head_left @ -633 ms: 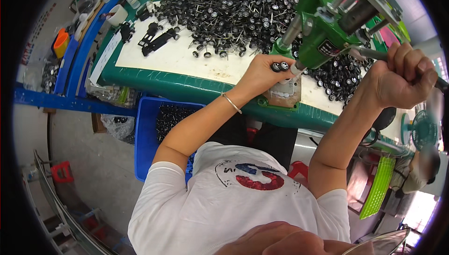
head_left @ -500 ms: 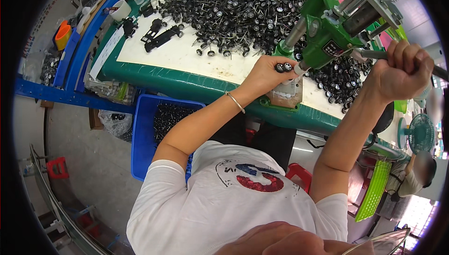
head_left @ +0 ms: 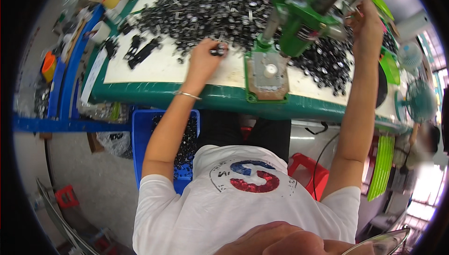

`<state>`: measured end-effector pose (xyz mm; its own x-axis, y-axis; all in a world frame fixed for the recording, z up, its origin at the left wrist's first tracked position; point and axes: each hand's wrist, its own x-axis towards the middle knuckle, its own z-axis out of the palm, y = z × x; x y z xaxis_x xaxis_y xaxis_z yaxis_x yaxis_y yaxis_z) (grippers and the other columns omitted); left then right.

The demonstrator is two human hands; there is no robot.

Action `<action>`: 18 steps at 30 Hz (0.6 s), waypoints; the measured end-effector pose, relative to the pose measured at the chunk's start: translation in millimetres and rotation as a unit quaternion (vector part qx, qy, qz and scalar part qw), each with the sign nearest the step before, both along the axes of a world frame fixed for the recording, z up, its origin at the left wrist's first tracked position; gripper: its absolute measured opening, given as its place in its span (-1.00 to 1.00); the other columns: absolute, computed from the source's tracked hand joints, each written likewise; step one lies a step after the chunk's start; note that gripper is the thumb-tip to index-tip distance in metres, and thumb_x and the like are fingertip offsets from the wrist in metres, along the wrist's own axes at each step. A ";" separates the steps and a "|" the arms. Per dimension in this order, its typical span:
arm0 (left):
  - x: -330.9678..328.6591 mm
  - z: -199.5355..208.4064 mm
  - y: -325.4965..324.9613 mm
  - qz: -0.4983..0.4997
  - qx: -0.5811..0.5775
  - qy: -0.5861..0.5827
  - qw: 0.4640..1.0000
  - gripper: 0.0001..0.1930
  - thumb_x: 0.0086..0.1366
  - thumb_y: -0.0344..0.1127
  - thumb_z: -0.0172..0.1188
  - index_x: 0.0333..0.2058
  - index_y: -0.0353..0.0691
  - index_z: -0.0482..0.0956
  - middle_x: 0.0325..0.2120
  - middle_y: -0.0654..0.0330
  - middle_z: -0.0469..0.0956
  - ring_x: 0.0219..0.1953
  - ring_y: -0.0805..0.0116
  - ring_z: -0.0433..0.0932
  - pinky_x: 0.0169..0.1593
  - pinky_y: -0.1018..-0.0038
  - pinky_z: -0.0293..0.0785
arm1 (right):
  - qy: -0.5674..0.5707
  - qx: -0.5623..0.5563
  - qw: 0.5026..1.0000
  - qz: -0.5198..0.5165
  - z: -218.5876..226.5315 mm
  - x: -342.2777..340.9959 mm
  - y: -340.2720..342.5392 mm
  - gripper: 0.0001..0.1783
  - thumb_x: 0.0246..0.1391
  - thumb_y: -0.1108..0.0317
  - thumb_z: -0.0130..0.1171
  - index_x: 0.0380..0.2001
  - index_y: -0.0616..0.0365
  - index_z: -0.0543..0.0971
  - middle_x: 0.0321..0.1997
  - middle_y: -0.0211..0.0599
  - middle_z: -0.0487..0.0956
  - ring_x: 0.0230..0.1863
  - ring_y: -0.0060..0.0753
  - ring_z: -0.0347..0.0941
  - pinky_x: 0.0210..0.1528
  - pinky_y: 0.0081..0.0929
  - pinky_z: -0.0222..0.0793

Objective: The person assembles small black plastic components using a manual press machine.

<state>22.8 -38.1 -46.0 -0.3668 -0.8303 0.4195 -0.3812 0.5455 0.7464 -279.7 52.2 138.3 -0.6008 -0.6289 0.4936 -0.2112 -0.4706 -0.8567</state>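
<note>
Left hand (head_left: 202, 63) grasping wheels (head_left: 216, 50) near desk's (head_left: 140, 95) front edge; peg (head_left: 270, 70) bare, pile (head_left: 206, 11) likely unfinished; right hand's (head_left: 368, 25) grip, done count unclear.

Left grip (head_left: 204, 62), shifted from the press (head_left: 298, 32) leftward to the front of the wheel pile (head_left: 210, 9), black wheels (head_left: 216, 51) carried with it; right grip (head_left: 368, 23), advanced forward from its nearer, lower position to beside the upper press; white post (head_left: 270, 70) on the base plate (head_left: 279, 86), formerly part-covered by the left grip, now exposed.
</note>
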 end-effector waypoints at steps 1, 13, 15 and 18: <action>6.7 2.2 -2.9 0.015 -0.042 -0.081 0.996 -0.79 -0.01 -0.49 0.19 -0.34 -0.15 0.68 -0.47 0.12 0.50 -0.40 0.15 0.53 -0.37 0.33 0.39 | 0.040 0.017 0.998 -0.034 -13.2 -3.5 13.0 -0.77 0.15 0.22 0.10 -0.34 0.17 0.57 -0.57 -0.46 0.42 -0.65 -0.66 0.28 -0.61 -0.67 0.17; -10.9 7.8 -2.5 -0.016 -0.090 -0.182 0.979 -0.79 0.00 -0.53 0.19 -0.32 -0.25 0.61 -0.39 0.17 0.50 -0.36 0.16 0.55 -0.31 0.32 0.46 | 0.516 0.364 0.767 -0.114 -160.7 2.7 96.0 -0.79 0.05 0.25 0.19 -0.24 0.02 0.58 -0.36 -0.40 0.47 -0.37 -0.33 0.48 -0.37 -0.40 0.37; -8.1 5.6 1.1 -0.032 -0.046 -0.097 0.994 -0.81 0.03 -0.50 0.25 -0.31 -0.25 0.61 -0.41 0.20 0.54 -0.39 0.28 0.57 -0.35 0.41 0.46 | 0.504 0.349 0.782 -0.112 -167.8 3.2 90.9 -0.80 0.04 0.23 0.19 -0.27 0.03 0.58 -0.35 -0.38 0.48 -0.33 -0.25 0.49 -0.36 -0.35 0.38; -6.8 12.0 10.7 -0.048 0.127 0.047 0.990 -0.81 0.07 -0.44 0.33 -0.29 -0.26 0.62 -0.45 0.24 0.60 -0.44 0.48 0.57 -0.43 0.56 0.43 | 0.532 0.248 0.800 -0.125 -167.7 0.6 85.3 -0.85 0.08 0.32 0.17 -0.28 0.10 0.59 -0.30 -0.37 0.54 -0.32 -0.33 0.51 -0.30 -0.44 0.41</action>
<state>16.0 -27.4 -33.9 -0.4179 -0.8771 0.2368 -0.2601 0.3653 0.8938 -279.1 137.6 -29.3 -0.1432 -0.8315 0.5367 -0.9795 0.0417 -0.1969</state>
